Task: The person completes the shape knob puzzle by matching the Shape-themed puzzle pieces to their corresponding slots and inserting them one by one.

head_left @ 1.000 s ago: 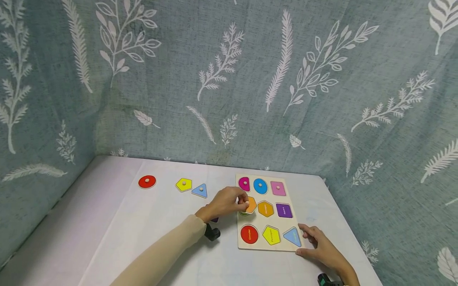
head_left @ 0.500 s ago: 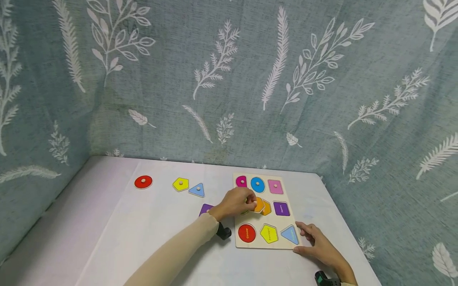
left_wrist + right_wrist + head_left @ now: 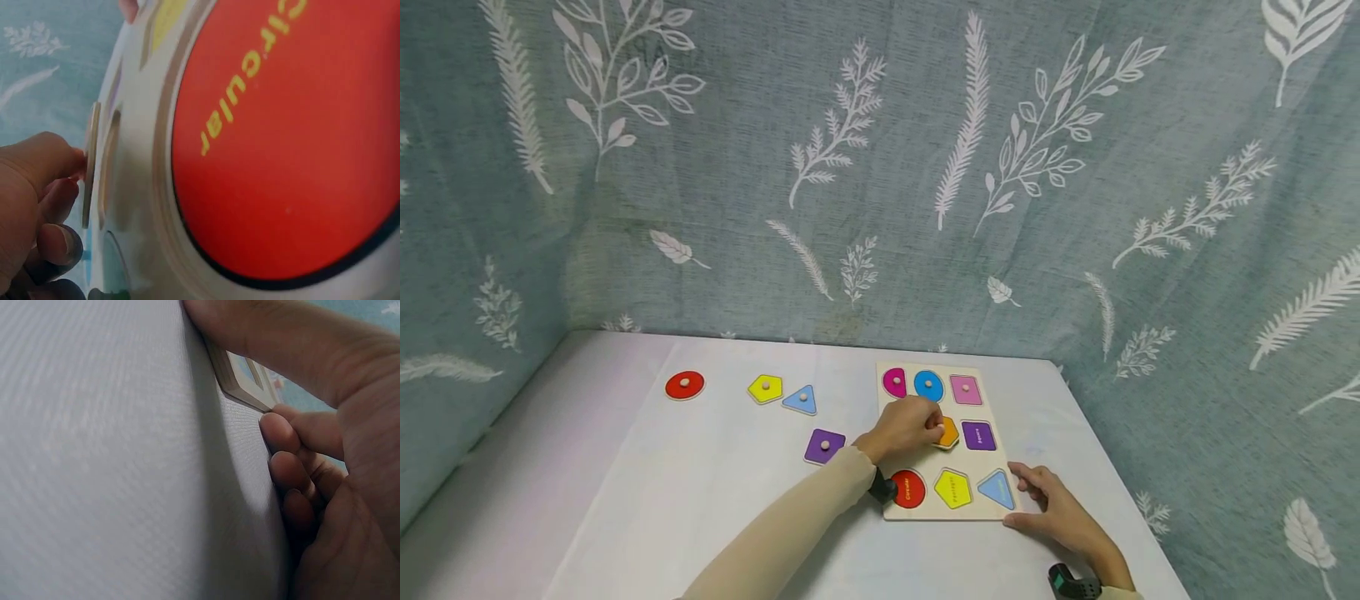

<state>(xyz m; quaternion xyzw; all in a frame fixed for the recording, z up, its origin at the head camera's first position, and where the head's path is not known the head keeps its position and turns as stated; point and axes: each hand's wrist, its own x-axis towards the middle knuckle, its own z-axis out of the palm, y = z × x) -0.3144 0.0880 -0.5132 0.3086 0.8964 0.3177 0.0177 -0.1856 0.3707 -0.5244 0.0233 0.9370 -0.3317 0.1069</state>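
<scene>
My left hand [image 3: 908,427] reaches over the puzzle board [image 3: 925,521] and pinches an orange hexagon puzzle piece [image 3: 950,433]. In the left wrist view the piece [image 3: 92,165] shows edge-on, tilted close over the board's surface. The fingers cover the piece's knob, and the hexagon space beneath is mostly hidden. My right hand [image 3: 1051,510] holds the board's near right corner, thumb and index finger at its edges; the right wrist view shows that corner [image 3: 247,394] between them, the other fingers curled. Printed red circle [image 3: 910,489], yellow pentagon [image 3: 953,489], blue triangle [image 3: 997,489] and purple square [image 3: 978,435] spaces show bare.
Magenta [image 3: 894,382], blue [image 3: 928,385] and pink [image 3: 966,389] pieces sit in the board's far row. Left of the board lie knobbed pieces: purple square [image 3: 820,445], blue triangle [image 3: 801,400], yellow pentagon [image 3: 765,389] and red oval-looking one [image 3: 685,385]. Patterned cloth [image 3: 737,167] surrounds the table.
My left hand has carried the orange hexagon rightward across the board and lowered it over the hexagon space. The purple square piece has come into full view. My right hand stays at the corner.
</scene>
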